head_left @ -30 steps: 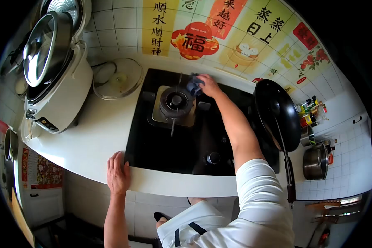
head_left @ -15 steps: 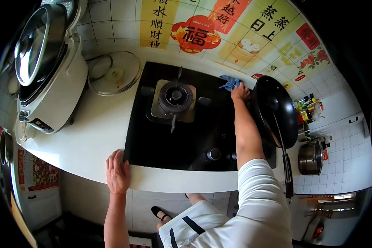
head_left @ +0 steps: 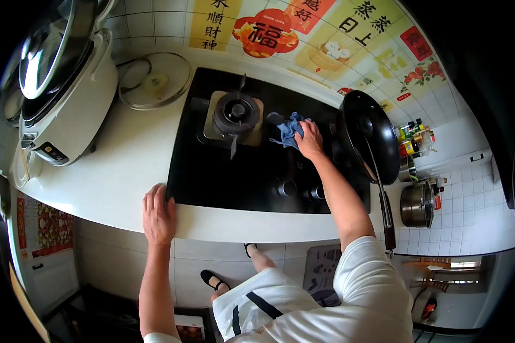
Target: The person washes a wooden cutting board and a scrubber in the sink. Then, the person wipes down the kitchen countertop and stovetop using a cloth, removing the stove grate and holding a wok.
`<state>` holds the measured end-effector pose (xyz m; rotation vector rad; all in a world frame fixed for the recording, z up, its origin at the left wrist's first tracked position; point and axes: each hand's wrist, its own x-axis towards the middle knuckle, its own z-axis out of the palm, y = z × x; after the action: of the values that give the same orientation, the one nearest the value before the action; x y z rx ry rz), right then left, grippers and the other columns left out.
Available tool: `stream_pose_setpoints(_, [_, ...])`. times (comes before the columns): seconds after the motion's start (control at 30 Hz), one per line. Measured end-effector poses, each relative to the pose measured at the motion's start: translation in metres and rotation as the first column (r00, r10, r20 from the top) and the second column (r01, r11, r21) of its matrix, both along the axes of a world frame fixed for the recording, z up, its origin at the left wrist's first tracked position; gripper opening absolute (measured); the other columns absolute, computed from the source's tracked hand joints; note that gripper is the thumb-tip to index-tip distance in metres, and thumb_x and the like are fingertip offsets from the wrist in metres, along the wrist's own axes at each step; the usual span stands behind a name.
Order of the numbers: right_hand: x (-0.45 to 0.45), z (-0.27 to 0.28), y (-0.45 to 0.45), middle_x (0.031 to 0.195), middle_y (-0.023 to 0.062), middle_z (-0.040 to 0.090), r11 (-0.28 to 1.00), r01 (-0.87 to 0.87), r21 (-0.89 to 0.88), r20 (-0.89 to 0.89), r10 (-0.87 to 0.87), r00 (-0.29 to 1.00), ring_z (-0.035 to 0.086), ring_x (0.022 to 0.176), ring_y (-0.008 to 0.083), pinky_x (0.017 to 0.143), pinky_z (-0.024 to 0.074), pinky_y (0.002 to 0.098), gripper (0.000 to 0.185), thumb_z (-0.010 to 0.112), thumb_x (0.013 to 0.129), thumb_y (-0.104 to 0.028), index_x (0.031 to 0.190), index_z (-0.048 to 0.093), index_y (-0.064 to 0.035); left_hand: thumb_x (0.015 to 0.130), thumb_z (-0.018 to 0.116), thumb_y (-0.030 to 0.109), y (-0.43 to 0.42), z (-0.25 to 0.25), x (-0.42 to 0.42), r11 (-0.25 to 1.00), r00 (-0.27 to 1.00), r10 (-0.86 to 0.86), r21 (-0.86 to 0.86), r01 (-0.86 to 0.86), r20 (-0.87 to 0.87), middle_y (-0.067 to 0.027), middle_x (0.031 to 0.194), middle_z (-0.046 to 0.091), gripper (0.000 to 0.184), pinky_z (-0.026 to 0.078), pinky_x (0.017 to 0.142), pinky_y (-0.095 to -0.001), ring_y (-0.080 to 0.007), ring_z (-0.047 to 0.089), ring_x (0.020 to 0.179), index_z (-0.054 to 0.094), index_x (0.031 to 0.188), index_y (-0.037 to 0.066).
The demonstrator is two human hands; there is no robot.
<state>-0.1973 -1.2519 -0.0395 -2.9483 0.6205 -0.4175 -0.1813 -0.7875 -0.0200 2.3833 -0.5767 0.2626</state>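
Observation:
My right hand (head_left: 309, 139) is closed on a blue cloth (head_left: 289, 130), which lies bunched on the black glass cooktop (head_left: 223, 180). The cloth is just right of the left burner (head_left: 236, 112). My left hand (head_left: 159, 214) rests flat on the edge of the white counter (head_left: 120, 183), beside the cooktop's front left corner, fingers extended and holding nothing. A black wok (head_left: 369, 134) with a long-handled utensil in it sits right of my right hand, on the cooktop's right side.
A white cooker (head_left: 68, 108) stands at the left, with a glass lid (head_left: 155, 81) beside it. Seasoning bottles (head_left: 411, 139) and a steel pot (head_left: 416, 204) are at the right. Two knobs (head_left: 286, 188) sit near the cooktop's front edge.
My right hand has carried the cloth from behind the left burner to the back right, then back left and nearer the middle. My left hand stays on the counter edge. The view has shifted.

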Motion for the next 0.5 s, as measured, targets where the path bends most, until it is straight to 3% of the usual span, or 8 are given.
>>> stream_pose_setpoints(0.1, [0.040,-0.002,-0.009,0.134,0.0082,0.034,0.996,0.088,0.035,-0.101,-0.084,0.991,0.025,0.128,0.0325,0.095,0.0290,0.0574,0.046,0.054,0.081,-0.038,0.123,0.041,-0.0215,0.078,0.055,0.007,0.001,-0.003,-0.002,0.999,0.999,0.027,-0.017,-0.027,-0.033,-0.0162,0.112,0.051,0.034,0.036,0.093,-0.0411,-0.0335,0.047,0.104,0.048,0.110,0.001])
stream_pose_setpoints(0.23, [0.109,0.002,-0.014,0.134,0.0078,0.035,1.000,-0.008,0.017,-0.130,0.010,0.991,0.027,0.128,0.0301,0.096,0.0270,0.0578,0.043,0.051,0.083,-0.040,0.121,0.045,-0.0214,0.078,0.055,0.006,-0.001,0.001,0.003,0.999,1.000,0.025,-0.025,-0.025,0.006,-0.0165,0.111,0.052,0.032,0.036,0.093,-0.0416,-0.0342,0.048,0.103,0.049,0.109,0.000])
stream_pose_setpoints(0.3, [0.126,0.013,-0.031,0.109,0.0130,0.056,0.998,-0.061,0.003,-0.094,0.061,0.994,0.047,0.108,0.0324,0.092,0.0350,0.0480,0.038,0.051,0.083,-0.039,0.111,0.055,-0.0141,0.078,0.055,0.006,0.000,0.001,0.001,1.000,1.000,0.020,-0.016,-0.020,0.012,-0.0166,0.111,0.052,0.032,0.036,0.092,-0.0418,-0.0345,0.048,0.103,0.049,0.109,0.000])
stream_pose_setpoints(0.37, [0.126,0.024,-0.041,0.102,0.0126,0.060,0.985,-0.003,0.173,0.189,-0.030,0.982,0.053,0.098,0.0326,0.088,0.0393,0.0413,0.038,0.050,0.085,-0.037,0.109,0.056,-0.0074,0.079,0.054,0.006,0.000,0.002,0.001,0.999,1.000,0.012,-0.038,-0.012,0.008,-0.0167,0.110,0.052,0.031,0.036,0.092,-0.0420,-0.0351,0.048,0.102,0.049,0.109,0.000])
stream_pose_setpoints(0.4, [0.116,0.039,-0.029,0.105,0.0113,0.059,0.838,-0.120,0.533,0.370,-0.103,0.923,0.054,0.099,0.0310,0.088,0.0396,0.0392,0.039,0.050,0.086,-0.036,0.110,0.055,-0.0051,0.079,0.054,0.006,0.000,0.001,0.001,0.999,1.000,0.012,-0.042,-0.012,0.006,-0.0167,0.110,0.052,0.031,0.036,0.092,-0.0420,-0.0351,0.048,0.102,0.049,0.109,0.000])
stream_pose_setpoints(0.43, [0.103,0.057,-0.016,0.109,0.0101,0.058,0.564,-0.293,0.772,0.494,-0.244,0.834,0.054,0.100,0.0294,0.088,0.0400,0.0371,0.040,0.049,0.087,-0.034,0.110,0.054,-0.0028,0.079,0.054,0.006,0.000,0.000,0.001,0.999,1.000,0.017,-0.039,-0.017,0.015,-0.0167,0.110,0.052,0.031,0.036,0.092,-0.0420,-0.0353,0.048,0.101,0.049,0.108,0.000])
stream_pose_setpoints(0.47, [0.096,0.070,-0.010,0.112,0.0085,0.058,0.385,-0.382,0.840,0.525,-0.401,0.750,0.055,0.099,0.0269,0.088,0.0419,0.0373,0.042,0.048,0.088,-0.037,0.113,0.054,-0.0045,0.079,0.053,0.006,0.000,-0.001,0.001,0.999,0.999,0.021,-0.037,-0.020,0.025,-0.0166,0.110,0.052,0.030,0.037,0.091,-0.0419,-0.0354,0.048,0.100,0.049,0.108,0.000])
stream_pose_setpoints(0.5, [0.087,0.082,-0.006,0.112,0.0085,0.058,0.392,-0.382,0.837,0.529,-0.399,0.749,0.055,0.099,0.0269,0.088,0.0419,0.0373,0.042,0.048,0.088,-0.037,0.113,0.054,-0.0045,0.079,0.053,0.006,-0.001,-0.001,0.001,0.999,0.999,0.019,-0.045,-0.018,0.026,-0.0166,0.110,0.052,0.030,0.037,0.091,-0.0419,-0.0354,0.048,0.100,0.049,0.108,0.000])
